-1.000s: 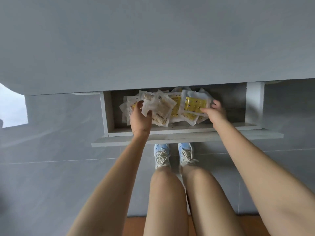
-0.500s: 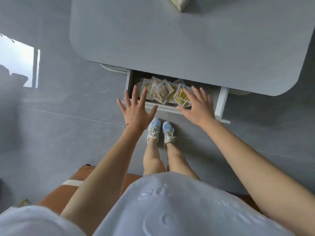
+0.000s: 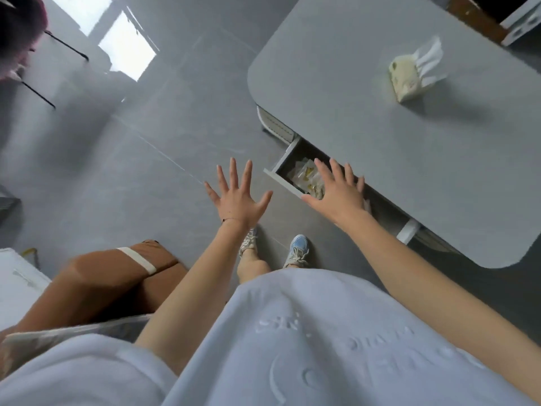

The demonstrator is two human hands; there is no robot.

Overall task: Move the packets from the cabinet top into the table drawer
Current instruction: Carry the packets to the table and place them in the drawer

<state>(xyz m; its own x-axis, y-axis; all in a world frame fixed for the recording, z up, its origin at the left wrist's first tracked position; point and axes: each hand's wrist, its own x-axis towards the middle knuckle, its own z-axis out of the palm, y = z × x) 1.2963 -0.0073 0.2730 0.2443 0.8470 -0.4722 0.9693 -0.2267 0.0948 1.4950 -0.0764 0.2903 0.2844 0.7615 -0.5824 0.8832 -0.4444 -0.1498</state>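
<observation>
The grey table (image 3: 366, 92) fills the upper right, and its white drawer (image 3: 283, 179) stands pulled out under the near edge. Several clear packets (image 3: 304, 178) with yellow contents lie inside it. My right hand (image 3: 336, 194) hovers over the drawer's front with fingers spread, hiding part of the packets and holding nothing. My left hand (image 3: 237, 200) is spread open over the floor, left of the drawer, also without anything in it. The cabinet top is not in view.
A tissue pack (image 3: 409, 80) with white tissues sticking out sits on the table. A brown stool (image 3: 117, 276) with a white strap stands at lower left. My feet (image 3: 275, 247) are on the grey tiled floor.
My hands let go of the packets and pulled back out of the drawer, now spread open. The view rose and swung left, so the table sits to the right.
</observation>
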